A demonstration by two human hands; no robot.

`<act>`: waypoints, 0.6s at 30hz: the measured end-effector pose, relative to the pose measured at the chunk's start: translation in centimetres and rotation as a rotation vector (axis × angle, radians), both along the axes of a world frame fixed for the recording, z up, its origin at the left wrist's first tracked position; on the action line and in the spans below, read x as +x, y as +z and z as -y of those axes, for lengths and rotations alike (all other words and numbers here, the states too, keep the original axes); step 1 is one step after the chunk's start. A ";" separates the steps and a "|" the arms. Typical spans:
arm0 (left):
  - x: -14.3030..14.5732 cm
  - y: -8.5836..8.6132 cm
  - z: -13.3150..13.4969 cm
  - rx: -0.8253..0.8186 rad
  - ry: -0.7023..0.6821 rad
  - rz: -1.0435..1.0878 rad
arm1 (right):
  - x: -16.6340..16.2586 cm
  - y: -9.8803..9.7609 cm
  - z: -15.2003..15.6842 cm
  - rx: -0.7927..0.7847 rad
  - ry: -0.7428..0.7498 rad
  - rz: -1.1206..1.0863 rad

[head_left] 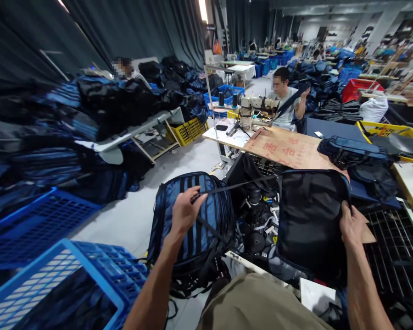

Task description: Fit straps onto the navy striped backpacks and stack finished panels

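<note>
My left hand (186,208) is closed in a pinch on a black webbing strap (234,185), which stretches across to the top of a black bag panel (313,220). That panel hangs upright over a bin of loose parts, and my right hand (351,224) grips its right edge. Behind my left hand stands a stack of blue-and-black striped bag pieces (192,215). Spools and small fittings (261,224) fill the bin between the stack and the panel.
A blue plastic crate (99,275) stands at lower left, with dark cloth inside. Ahead, a person (289,101) sits at a sewing machine (258,107) behind a wooden board (285,146). Bag piles (55,160) crowd the left; a wire rack (392,256) is at right.
</note>
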State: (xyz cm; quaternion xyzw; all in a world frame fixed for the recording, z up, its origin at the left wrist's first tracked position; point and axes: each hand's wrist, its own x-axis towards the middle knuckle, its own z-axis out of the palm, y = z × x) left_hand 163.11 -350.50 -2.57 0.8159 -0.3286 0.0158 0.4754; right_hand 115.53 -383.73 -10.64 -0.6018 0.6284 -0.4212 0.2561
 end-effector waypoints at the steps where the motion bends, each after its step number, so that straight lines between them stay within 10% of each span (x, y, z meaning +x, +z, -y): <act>1: -1.6 0.1 1.1 -0.035 -0.022 0.019 | 1.1 0.5 -1.0 0.024 0.004 0.046; 10: -17.8 2.8 11.1 -0.181 -0.697 -0.784 | 11.9 1.8 -15.9 -0.027 0.266 0.174; 14: -20.3 3.3 13.1 -0.105 -0.768 -0.757 | 13.3 -1.9 -21.4 0.072 0.478 0.105; 18: -21.3 2.6 13.0 -0.015 -0.719 -0.662 | 11.5 -1.9 -20.4 0.212 0.759 0.059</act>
